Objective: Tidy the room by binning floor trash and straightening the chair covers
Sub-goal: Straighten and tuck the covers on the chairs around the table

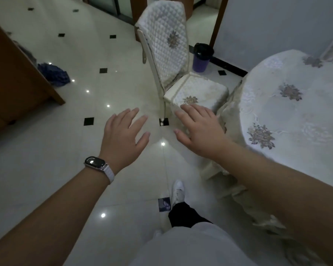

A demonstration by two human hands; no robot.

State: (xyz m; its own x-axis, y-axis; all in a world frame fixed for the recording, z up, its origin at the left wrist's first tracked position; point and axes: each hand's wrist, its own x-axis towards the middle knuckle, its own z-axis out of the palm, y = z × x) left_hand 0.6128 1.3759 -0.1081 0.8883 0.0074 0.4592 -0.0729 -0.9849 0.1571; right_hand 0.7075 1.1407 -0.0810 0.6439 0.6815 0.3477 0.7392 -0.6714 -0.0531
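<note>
both hands reach toward a covered chair
left hand [123, 137] and right hand [198, 127] spread flat, holding nothing, near the white quilted chair cover [165, 45].

The left hand [123, 137] and the right hand [200, 129] hang in the air with spread fingers, and nothing stands between them and the chair [167, 45] in front. To the left the floor [65, 150] is open as far as the wooden cabinet [13, 83] and the blue cloth [54, 72] beside it. To the right the round table [296, 112] with its hanging cover stands just beside the chair seat, so this side is narrow. The bin [202, 56] stands behind the chair, near the wall.
</note>
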